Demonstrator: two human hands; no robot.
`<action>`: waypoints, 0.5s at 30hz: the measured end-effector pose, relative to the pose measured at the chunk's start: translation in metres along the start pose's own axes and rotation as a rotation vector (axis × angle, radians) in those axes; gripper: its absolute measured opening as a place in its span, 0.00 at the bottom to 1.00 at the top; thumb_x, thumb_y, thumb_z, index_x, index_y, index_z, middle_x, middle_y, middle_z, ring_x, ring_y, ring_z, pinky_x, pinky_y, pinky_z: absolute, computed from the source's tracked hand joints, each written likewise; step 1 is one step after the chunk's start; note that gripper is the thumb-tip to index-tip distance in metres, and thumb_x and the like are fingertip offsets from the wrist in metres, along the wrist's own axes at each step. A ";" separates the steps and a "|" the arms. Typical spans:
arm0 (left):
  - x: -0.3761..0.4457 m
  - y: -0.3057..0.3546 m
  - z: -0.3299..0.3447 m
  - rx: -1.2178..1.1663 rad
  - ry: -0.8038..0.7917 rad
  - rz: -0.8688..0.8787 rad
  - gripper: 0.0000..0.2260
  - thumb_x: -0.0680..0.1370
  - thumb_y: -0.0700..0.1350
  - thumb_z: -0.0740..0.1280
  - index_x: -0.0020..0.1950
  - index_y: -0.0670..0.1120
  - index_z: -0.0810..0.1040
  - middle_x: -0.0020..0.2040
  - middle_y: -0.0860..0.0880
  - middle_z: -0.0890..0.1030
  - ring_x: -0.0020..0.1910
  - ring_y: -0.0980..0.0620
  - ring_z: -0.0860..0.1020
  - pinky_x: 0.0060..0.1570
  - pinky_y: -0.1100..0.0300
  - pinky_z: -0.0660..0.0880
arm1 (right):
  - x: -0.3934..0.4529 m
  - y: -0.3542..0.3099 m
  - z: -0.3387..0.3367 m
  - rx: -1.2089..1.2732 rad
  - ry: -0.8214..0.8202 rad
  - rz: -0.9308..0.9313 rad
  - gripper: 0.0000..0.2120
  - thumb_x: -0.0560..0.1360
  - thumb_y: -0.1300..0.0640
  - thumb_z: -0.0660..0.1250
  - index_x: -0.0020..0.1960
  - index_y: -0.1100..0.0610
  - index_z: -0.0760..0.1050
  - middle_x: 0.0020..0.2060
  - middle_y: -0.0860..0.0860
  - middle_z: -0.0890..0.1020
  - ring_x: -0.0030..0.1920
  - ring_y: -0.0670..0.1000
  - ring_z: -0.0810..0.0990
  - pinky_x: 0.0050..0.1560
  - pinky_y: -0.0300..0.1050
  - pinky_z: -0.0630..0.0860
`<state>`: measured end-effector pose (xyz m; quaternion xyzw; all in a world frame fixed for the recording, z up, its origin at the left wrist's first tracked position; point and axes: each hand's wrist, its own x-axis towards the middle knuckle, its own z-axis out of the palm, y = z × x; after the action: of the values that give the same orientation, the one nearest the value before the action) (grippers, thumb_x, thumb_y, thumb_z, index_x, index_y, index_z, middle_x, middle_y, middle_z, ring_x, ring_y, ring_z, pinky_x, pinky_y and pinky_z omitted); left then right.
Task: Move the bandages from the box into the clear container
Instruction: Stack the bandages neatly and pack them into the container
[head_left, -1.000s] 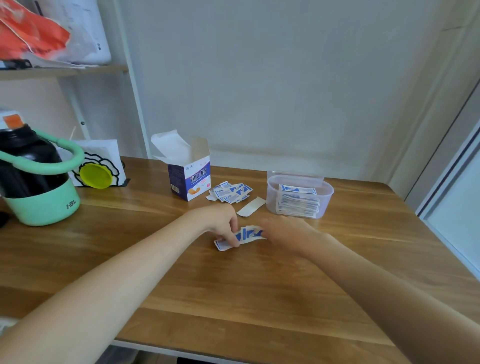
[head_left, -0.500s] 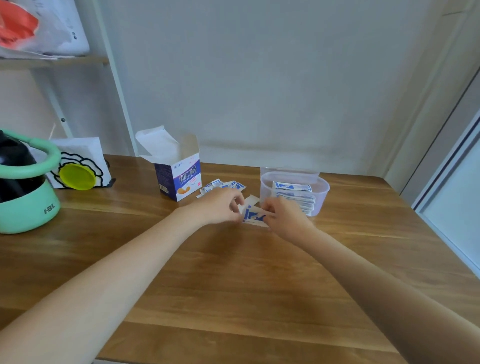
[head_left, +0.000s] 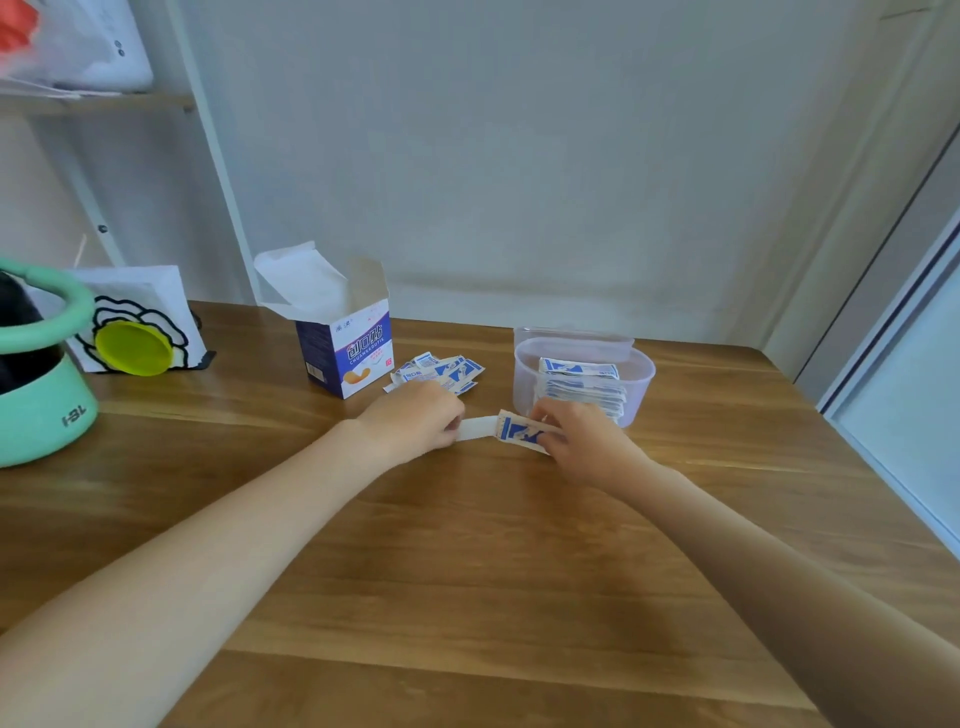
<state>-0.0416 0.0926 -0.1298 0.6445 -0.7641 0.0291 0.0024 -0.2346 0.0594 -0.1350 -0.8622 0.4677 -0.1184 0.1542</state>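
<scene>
A wooden table (head_left: 467, 571) carries everything. At its left edge sits a mint-green jug (head_left: 41, 415). Toward the back the opened bandage box (head_left: 345, 345) stands upright, with loose bandages (head_left: 441, 370) lying just beside it. To the right, the clear container (head_left: 639, 379) already holds a stack. In front of it, the right hand (head_left: 582, 441) pinches a small bundle of bandages (head_left: 522, 431); the left hand (head_left: 421, 421), fingers curled, seems to grip a white strip (head_left: 478, 427), though its fingertips are hidden.
</scene>
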 end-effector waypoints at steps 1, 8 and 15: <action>-0.006 -0.002 -0.001 -0.026 -0.016 0.016 0.10 0.79 0.49 0.61 0.52 0.46 0.79 0.45 0.49 0.79 0.45 0.51 0.76 0.29 0.66 0.60 | 0.000 -0.001 0.000 0.020 -0.004 0.011 0.10 0.78 0.61 0.60 0.57 0.57 0.74 0.55 0.54 0.80 0.52 0.52 0.76 0.45 0.40 0.69; -0.026 0.005 -0.010 0.093 -0.038 0.094 0.09 0.79 0.44 0.60 0.58 0.47 0.74 0.44 0.48 0.79 0.40 0.53 0.72 0.35 0.62 0.64 | 0.004 -0.015 0.004 0.157 0.020 0.132 0.10 0.77 0.61 0.60 0.57 0.59 0.74 0.53 0.55 0.80 0.48 0.51 0.77 0.42 0.39 0.72; -0.032 0.012 -0.012 0.123 -0.076 0.086 0.14 0.78 0.39 0.60 0.63 0.47 0.65 0.37 0.49 0.73 0.32 0.52 0.68 0.30 0.62 0.64 | 0.000 -0.033 0.002 0.625 -0.111 0.299 0.08 0.78 0.63 0.59 0.56 0.59 0.72 0.47 0.57 0.83 0.41 0.49 0.80 0.38 0.37 0.75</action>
<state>-0.0489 0.1267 -0.1194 0.6105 -0.7874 0.0515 -0.0674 -0.2079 0.0768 -0.1247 -0.7006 0.5208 -0.1850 0.4513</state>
